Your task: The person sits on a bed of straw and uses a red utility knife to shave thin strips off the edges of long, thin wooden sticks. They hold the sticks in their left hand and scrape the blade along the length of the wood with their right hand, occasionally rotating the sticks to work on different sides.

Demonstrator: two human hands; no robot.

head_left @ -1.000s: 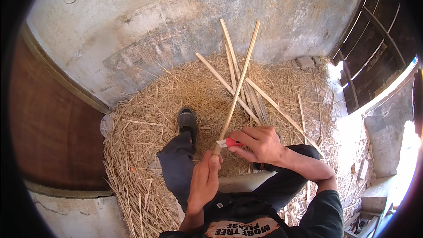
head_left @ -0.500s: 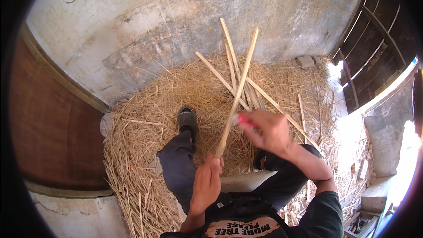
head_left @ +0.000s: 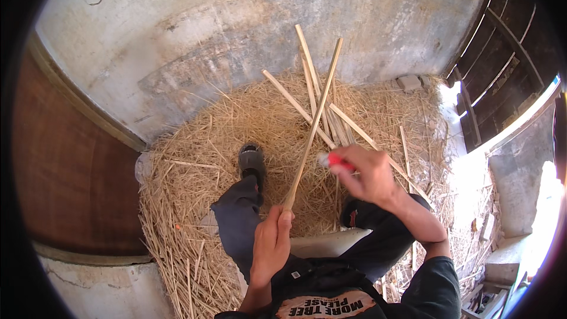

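Note:
My left hand (head_left: 271, 245) is closed round the near end of a long pale strip (head_left: 313, 130) that looks like split bamboo. The strip slants up and away to the right, above the other strips. Gripped in my right hand (head_left: 372, 176) is a small red-handled tool (head_left: 341, 163). Its pale grey end is smeared by motion, so its exact kind does not show. That end points toward the strip, a small gap to the right of it. Beyond my hands, several loose strips (head_left: 295, 106) lie crossed in a pile.
Straw-like shavings (head_left: 201, 124) cover the floor around my legs and shoes. A stained wall (head_left: 236, 18) rises at the far side. To the left stands a brown wooden panel (head_left: 77, 159), and dark slatted boards (head_left: 502, 53) are at the right. A brick-like block (head_left: 409, 82) rests by the wall.
My right hand and the red-handled tool have moved slightly right, away from the strip. The held strip has turned a little and shifted left and nearer with my left hand.

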